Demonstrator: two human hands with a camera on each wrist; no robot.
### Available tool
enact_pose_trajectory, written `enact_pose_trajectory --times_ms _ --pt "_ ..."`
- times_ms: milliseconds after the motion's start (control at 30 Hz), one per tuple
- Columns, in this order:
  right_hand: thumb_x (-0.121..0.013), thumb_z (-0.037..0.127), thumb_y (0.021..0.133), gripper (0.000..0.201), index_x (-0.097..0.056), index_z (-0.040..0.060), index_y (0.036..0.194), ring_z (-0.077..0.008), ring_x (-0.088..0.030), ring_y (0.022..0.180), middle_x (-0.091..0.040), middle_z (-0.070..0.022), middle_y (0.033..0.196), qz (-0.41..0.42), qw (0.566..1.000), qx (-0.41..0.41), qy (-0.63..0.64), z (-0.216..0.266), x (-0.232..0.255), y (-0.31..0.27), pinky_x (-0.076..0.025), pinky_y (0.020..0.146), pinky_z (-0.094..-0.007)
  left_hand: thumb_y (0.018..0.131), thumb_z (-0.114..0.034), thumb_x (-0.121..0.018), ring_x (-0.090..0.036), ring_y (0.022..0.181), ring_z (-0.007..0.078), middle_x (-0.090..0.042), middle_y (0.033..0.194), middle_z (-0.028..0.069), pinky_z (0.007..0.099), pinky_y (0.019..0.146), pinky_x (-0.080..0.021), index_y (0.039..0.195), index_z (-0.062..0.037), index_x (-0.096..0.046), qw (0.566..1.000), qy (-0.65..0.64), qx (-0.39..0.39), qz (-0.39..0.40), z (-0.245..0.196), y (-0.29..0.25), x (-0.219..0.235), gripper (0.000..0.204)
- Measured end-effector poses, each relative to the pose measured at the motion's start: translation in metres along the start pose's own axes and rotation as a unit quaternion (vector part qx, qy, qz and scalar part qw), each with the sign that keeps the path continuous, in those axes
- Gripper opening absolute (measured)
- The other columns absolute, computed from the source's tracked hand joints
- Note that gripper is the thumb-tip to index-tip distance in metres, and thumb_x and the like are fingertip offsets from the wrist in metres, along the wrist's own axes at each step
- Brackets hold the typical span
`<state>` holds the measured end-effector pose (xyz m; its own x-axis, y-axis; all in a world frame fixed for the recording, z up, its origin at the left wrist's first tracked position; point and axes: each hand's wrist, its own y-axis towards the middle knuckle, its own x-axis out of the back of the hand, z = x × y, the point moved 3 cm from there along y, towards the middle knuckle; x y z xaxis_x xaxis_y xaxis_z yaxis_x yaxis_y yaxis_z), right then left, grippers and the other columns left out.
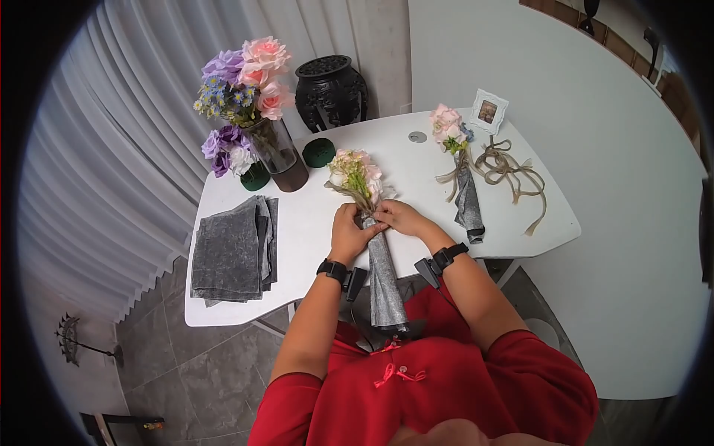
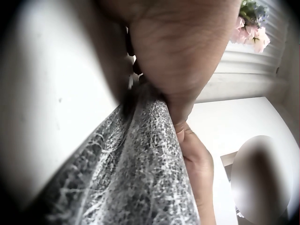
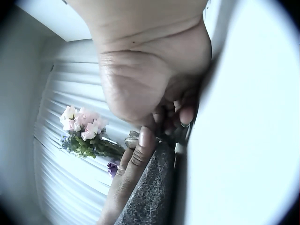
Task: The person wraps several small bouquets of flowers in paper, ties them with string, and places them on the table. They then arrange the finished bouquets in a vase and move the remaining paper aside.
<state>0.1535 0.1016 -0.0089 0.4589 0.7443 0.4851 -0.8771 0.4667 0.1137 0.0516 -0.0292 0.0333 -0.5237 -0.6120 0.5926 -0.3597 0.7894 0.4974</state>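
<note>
A small bouquet [image 1: 355,175] of pale pink and cream flowers, its stems wrapped in a mottled grey paper [image 1: 385,286], lies over the table's front edge, its tail pointing to the person's lap. My left hand [image 1: 349,235] grips the wrapped stems just under the blooms, thumb across the paper. From the other side my right hand [image 1: 405,217] pinches at the same neck, where a brownish ribbon [image 1: 363,199] is gathered. In the right wrist view a small ribbon loop [image 3: 132,139] shows beside the left thumb; the right fingers curl close by, their tips partly hidden.
Stacked grey wrapping sheets [image 1: 229,249] lie at the left. Behind stand a tall vase [image 1: 279,152] of roses and a green foam block [image 1: 320,152]. Rightward are another wrapped bouquet [image 1: 467,197], loose ribbon [image 1: 513,171] and a white picture frame [image 1: 489,111].
</note>
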Motion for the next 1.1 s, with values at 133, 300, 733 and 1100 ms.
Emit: enact_pose_trajectory --times_ms 133,300,733,1100 --pt "-0.063 0.030 0.085 0.028 -0.060 0.0020 0.085 -0.0245 -0.061 0.078 -0.064 -0.0110 0.082 -0.016 0.998 0.019 -0.059 0.015 0.001 -0.008 -0.047 0.070 -0.0332 0.063 -0.023 -0.084 -0.057 0.085 0.0232 -0.060 0.092 0.0098 0.0331 0.077 -0.047 0.095 -0.0011 -0.059 1.000 -0.012 0.012 0.015 0.012 -0.001 -0.006 0.046" --pt "-0.070 0.026 0.080 0.026 -0.056 0.0044 0.074 -0.0171 -0.054 0.066 -0.058 -0.0062 0.072 -0.025 0.999 0.016 -0.030 0.017 0.000 -0.010 -0.044 0.061 -0.0306 0.065 -0.016 -0.084 -0.062 0.082 0.0163 -0.065 0.092 0.0084 0.0292 0.076 -0.049 0.096 0.0006 -0.059 0.995 -0.087 -0.002 0.053 0.017 0.004 -0.012 0.044" --pt "-0.066 0.012 0.084 0.017 -0.051 0.0055 0.086 -0.0060 -0.050 0.063 -0.054 0.0010 0.070 -0.062 0.974 -0.039 0.212 0.021 0.007 -0.012 -0.040 0.055 -0.0206 0.066 -0.015 -0.084 -0.062 0.087 0.0150 -0.063 0.096 0.0100 0.0269 0.075 -0.050 0.098 0.0031 -0.057 0.992 -0.107 0.065 0.035 0.011 -0.002 -0.009 0.046" --pt "-0.064 0.009 0.084 0.016 -0.052 0.0048 0.092 -0.0025 -0.044 0.060 -0.053 0.0030 0.070 -0.124 0.948 -0.049 0.290 0.041 0.014 -0.057 -0.033 0.052 -0.0183 0.057 -0.020 -0.082 -0.056 0.092 0.0301 -0.058 0.095 0.0118 0.0368 0.083 -0.046 0.097 -0.0063 -0.062 0.998 -0.045 0.030 -0.011 0.005 -0.001 0.000 0.047"
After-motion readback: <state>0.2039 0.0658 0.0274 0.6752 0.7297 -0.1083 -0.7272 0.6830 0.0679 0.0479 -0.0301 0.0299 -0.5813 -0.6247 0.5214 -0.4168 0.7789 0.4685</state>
